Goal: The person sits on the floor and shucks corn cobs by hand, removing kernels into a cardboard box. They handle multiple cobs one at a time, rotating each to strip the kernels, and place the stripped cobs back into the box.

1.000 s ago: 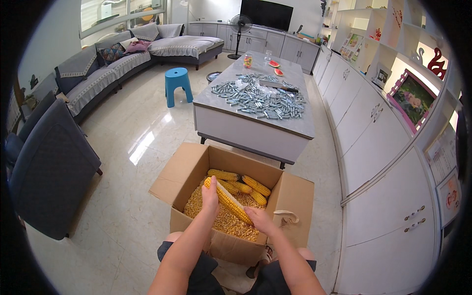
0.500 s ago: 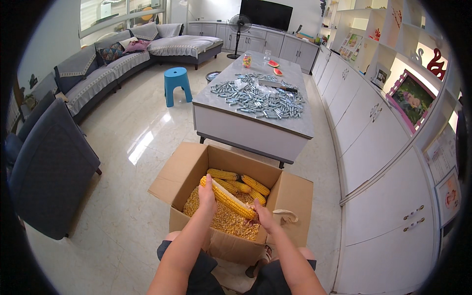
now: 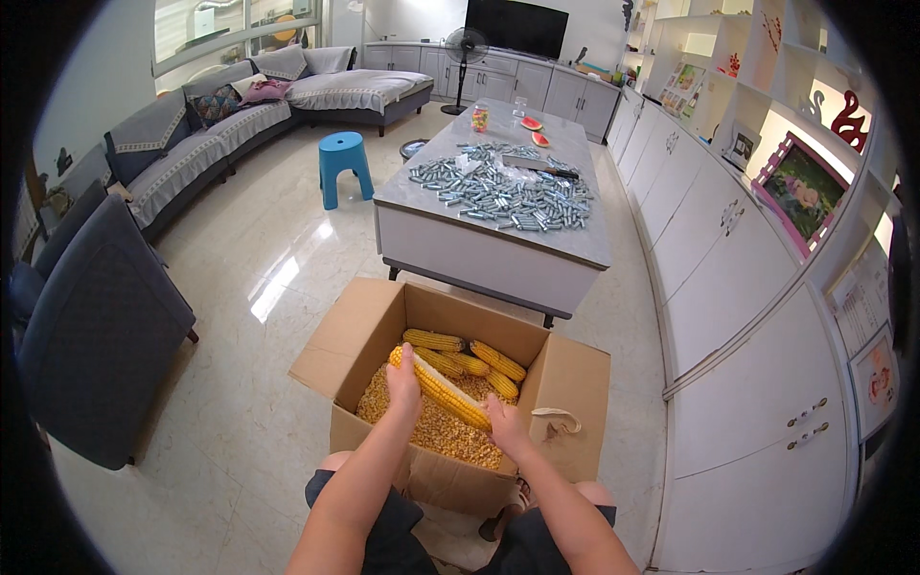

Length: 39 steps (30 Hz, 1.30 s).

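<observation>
A yellow corn cob (image 3: 443, 391) lies slantwise between my hands above an open cardboard box (image 3: 450, 487). A pale strip along its upper side shows bare cob where kernels are gone. My left hand (image 3: 404, 379) is closed round the far left end. At the near right end, my right hand (image 3: 508, 427) is closed on the cob, thumb against its upper side; its other fingers are partly hidden. Loose corn kernels (image 3: 448, 443) cover the bottom of the box. Several whole corn cobs (image 3: 497, 360) lie on them along the far side.
Beyond the box stands a grey-topped table (image 3: 575, 244) with many small metal cylinders (image 3: 517, 196), a knife (image 3: 561, 173) and watermelon slices (image 3: 540, 140). A blue stool (image 3: 343, 163) is left of it, a dark chair (image 3: 105, 316) nearer left. White cabinets (image 3: 738, 383) run along the right.
My right hand has shifted slightly at the near end of the cob, its thumb now farther up along it. The left hand and the cob have barely moved.
</observation>
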Motion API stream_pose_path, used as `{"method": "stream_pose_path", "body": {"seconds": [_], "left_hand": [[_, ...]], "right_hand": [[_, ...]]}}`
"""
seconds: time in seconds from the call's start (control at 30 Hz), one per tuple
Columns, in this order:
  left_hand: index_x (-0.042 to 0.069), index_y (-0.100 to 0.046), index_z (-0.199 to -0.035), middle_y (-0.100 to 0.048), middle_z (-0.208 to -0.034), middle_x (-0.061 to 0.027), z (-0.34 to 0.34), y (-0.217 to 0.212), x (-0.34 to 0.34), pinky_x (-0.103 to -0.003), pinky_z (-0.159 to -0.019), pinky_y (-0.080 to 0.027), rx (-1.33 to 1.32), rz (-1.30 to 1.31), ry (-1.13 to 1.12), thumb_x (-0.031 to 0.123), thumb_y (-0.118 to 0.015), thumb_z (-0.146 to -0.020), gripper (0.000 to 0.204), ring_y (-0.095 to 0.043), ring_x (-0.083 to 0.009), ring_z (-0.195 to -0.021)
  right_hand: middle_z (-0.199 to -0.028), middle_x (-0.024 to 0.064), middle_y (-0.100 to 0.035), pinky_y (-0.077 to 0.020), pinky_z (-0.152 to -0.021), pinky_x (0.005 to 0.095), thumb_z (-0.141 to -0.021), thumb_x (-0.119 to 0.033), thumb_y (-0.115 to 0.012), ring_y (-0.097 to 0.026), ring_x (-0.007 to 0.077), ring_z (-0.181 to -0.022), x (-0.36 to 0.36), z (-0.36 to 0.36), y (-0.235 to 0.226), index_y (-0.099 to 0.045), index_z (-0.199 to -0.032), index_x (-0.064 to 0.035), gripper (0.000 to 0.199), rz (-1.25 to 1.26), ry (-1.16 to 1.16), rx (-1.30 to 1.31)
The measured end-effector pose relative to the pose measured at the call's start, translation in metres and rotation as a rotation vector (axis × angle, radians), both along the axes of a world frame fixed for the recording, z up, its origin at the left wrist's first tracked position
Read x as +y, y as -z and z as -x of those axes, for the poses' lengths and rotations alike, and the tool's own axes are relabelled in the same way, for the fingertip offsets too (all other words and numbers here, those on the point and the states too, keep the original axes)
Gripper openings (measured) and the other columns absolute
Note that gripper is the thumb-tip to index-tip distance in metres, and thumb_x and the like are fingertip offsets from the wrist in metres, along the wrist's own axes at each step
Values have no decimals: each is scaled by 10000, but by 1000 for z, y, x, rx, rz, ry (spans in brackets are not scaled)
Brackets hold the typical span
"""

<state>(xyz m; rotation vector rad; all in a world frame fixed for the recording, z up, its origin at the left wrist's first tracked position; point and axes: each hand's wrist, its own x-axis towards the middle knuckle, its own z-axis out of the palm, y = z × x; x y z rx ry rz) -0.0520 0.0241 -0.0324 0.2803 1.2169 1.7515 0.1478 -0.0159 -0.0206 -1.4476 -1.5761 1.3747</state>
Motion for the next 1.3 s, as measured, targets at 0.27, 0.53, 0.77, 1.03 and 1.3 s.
{"method": "stream_pose_path", "body": {"seconds": [0.27,0.53,0.77,1.03,1.3], "left_hand": [[-6,-415,-1081,-501,-1036,-113,-3,-15,-3,-333,-844,-422,-54,86,-85,394,-552,-861,477,-497,-200,-963],[-34,-424,-1078,-516,-1017,-122,8,-7,-1,-360,-760,-477,-140,118,-134,404,-564,-850,513,-536,-216,-893],[-18,-459,-1053,-523,-991,-79,3,-2,0,-332,-748,-460,-36,7,-71,374,-550,-868,442,-519,-183,-895],[42,-430,-1107,-487,-1000,-71,-9,-11,-3,-355,-778,-447,-102,-43,113,335,-552,-871,395,-495,-176,-918],[93,-460,-1058,-506,-941,-47,-7,-63,-21,-347,-742,-462,-331,-157,352,158,-576,-830,264,-522,-173,-874]], "right_hand": [[-749,62,-563,-474,-503,277,-926,-403,-391,-555,141,-571,4,-2,-32,-512,-1154,-25,458,430,28,430],[-988,117,-520,-479,-566,266,-955,-313,-350,-593,169,-722,0,-2,-30,-404,-1260,-25,422,242,-182,490],[-967,114,-534,-471,-498,259,-949,-344,-356,-591,154,-625,4,-4,-15,-351,-1305,-24,478,270,-146,401],[-849,91,-497,-464,-427,257,-915,-406,-412,-536,126,-515,5,-3,-8,-364,-1313,-67,525,180,42,199],[-824,48,-537,-410,-458,222,-862,-442,-513,-463,96,-515,2,-7,-42,-508,-1189,-60,503,289,-19,118]]}}
